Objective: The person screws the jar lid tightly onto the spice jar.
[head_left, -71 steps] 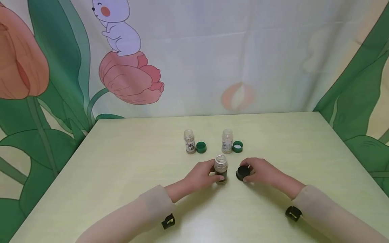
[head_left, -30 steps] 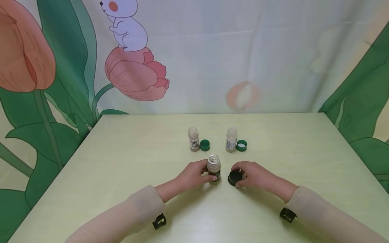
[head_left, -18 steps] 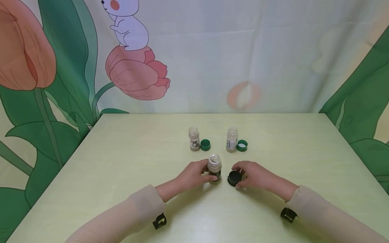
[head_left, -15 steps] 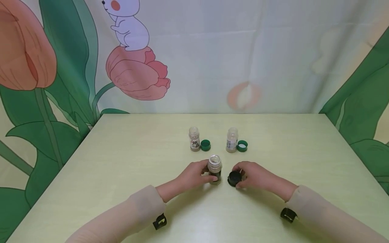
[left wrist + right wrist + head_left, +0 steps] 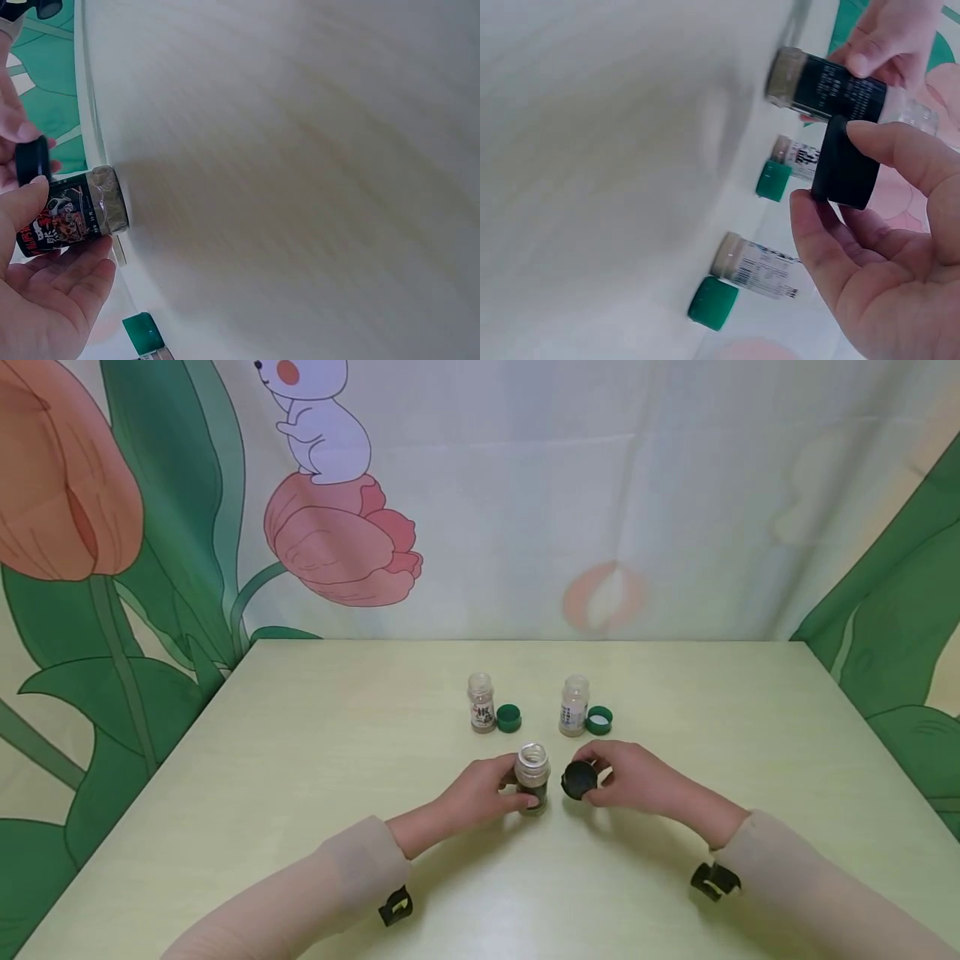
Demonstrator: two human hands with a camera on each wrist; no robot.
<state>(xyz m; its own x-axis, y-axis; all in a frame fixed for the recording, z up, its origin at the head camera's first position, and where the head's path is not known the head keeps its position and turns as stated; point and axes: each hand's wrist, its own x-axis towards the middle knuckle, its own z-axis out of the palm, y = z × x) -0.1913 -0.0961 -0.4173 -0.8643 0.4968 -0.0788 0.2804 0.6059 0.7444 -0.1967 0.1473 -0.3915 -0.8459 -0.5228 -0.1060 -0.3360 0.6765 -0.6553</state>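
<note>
My left hand (image 5: pixel 476 795) grips an uncapped spice jar (image 5: pixel 532 764) that stands upright on the table, thumb on one side and fingers around the other. Its black label with red print (image 5: pixel 64 217) shows in the left wrist view. Just right of the jar, my right hand (image 5: pixel 641 779) pinches a black cap (image 5: pixel 579 781) between thumb and fingers. In the right wrist view the cap (image 5: pixel 846 166) is held off the table, apart from the jar's mouth. The head view shows the cap tilted, with its dark round face toward the camera.
Behind the hands stand two smaller uncapped jars, a left one (image 5: pixel 482 706) and a right one (image 5: pixel 574 706). Beside each lies a green cap, one on the left (image 5: pixel 508 718) and one on the right (image 5: pixel 599 720). A printed cloth (image 5: pixel 480 527) hangs behind the table (image 5: pixel 337 718).
Over the earlier frames the right hand brought the black cap left, closer to the jar. It has since raised and tilted the cap. The left hand keeps its grip on the jar.
</note>
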